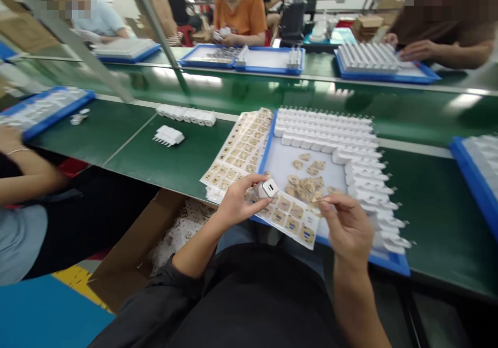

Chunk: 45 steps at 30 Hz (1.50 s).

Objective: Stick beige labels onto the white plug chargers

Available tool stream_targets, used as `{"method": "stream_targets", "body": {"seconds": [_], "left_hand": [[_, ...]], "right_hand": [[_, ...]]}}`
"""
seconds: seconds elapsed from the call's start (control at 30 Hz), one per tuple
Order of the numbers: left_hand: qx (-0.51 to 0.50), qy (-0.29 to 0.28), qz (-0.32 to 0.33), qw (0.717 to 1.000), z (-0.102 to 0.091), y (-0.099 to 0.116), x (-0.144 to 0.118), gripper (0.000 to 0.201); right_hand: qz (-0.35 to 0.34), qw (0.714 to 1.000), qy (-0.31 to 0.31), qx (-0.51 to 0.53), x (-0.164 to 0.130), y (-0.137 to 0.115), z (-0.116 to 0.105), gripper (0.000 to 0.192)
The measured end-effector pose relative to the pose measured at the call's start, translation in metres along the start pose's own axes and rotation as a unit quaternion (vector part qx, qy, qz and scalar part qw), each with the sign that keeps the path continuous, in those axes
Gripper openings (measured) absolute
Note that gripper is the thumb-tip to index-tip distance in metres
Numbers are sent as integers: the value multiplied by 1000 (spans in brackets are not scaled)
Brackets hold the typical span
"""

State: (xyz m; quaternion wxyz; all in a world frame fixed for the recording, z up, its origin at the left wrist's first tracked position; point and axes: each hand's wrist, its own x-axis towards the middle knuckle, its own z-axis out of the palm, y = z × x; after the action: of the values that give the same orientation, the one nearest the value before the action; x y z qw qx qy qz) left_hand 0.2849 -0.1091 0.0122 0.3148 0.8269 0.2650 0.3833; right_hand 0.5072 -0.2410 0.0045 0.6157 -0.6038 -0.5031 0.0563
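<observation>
My left hand (243,200) is closed around a white USB charger (268,188), its port face turned up towards me. Thumb and forefinger of my right hand (348,223) are pinched together over the tray's near side; whatever lies between them is too small to make out. A sheet of tan stickers (291,216) lies below both hands, across the near rim of a blue-edged tray (268,148). Inside the tray is a loose pile of tan peeled pieces (307,187). Rows of white chargers (324,125) with metal prongs line its far and right sides.
Stacked sticker sheets (241,148) lie left of the tray. More white chargers (169,135) stand on the green bench (136,151). A cardboard box (136,249) of scrap sheets is below. Another person's arm (27,171) is at left; other trays (476,182) stand nearby.
</observation>
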Motion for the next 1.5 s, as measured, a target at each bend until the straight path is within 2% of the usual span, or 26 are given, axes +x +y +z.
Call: {"method": "stream_targets", "body": {"seconds": [0.07,0.13,0.2,0.23,0.3,0.4,0.5,0.57,0.67,0.73,0.83,0.87,0.93,1.0,1.07,1.13,1.2,1.27,1.37,1.43,1.5], "left_hand": [[90,9,-58,994,-17,-18,11,38],[208,20,-130,969,-40,-44,26,38],[340,31,-201,918,-66,-75,41,39],[408,40,-232,882,-80,-91,48,39],[449,59,-262,852,-106,-120,58,37],[470,66,-285,833,-136,-152,65,34],[476,60,-291,827,-152,-167,65,35],[476,60,-284,830,-155,-169,65,40],[468,60,-262,842,-144,-162,67,48],[431,35,-224,874,-126,-145,68,45],[296,-58,-123,945,-87,-101,68,39],[248,-95,-92,960,-72,-82,68,37],[159,-186,-40,969,-43,-46,66,37],[101,-273,-11,957,-17,-17,67,36],[70,-347,5,935,3,1,70,35],[46,-414,3,909,18,7,75,36],[6,-462,-27,887,27,7,81,38],[-56,-481,-81,871,31,4,86,40],[-134,-476,-154,856,34,-1,89,43],[-166,-475,-173,847,35,-4,90,45],[-191,-476,-189,838,35,-4,89,46]], "right_hand": [[5,989,-15,-149,10,22,-6,15],[-19,970,-19,-242,20,40,-9,28],[-37,960,-10,-278,24,52,-9,36],[-46,959,-9,-280,24,55,-8,37],[-66,959,-21,-275,23,57,-7,35],[-92,959,-39,-264,20,57,-5,30],[-110,960,-70,-247,19,54,-3,25],[-120,960,-114,-227,18,50,-2,20],[-105,958,-182,-197,15,42,1,16],[-77,955,-209,-198,13,38,2,16],[-24,946,-241,-217,12,36,3,18],[-8,942,-251,-222,11,35,3,18],[16,936,-270,-225,12,32,1,18],[30,933,-288,-215,12,29,0,18],[41,936,-295,-187,12,27,-2,18],[48,946,-284,-149,11,25,-3,18],[41,957,-263,-114,10,25,-3,16],[3,965,-244,-99,9,24,-3,14],[-91,964,-224,-110,9,23,-2,12],[-136,958,-219,-129,9,22,-1,12],[-151,953,-219,-146,10,22,0,12]]}}
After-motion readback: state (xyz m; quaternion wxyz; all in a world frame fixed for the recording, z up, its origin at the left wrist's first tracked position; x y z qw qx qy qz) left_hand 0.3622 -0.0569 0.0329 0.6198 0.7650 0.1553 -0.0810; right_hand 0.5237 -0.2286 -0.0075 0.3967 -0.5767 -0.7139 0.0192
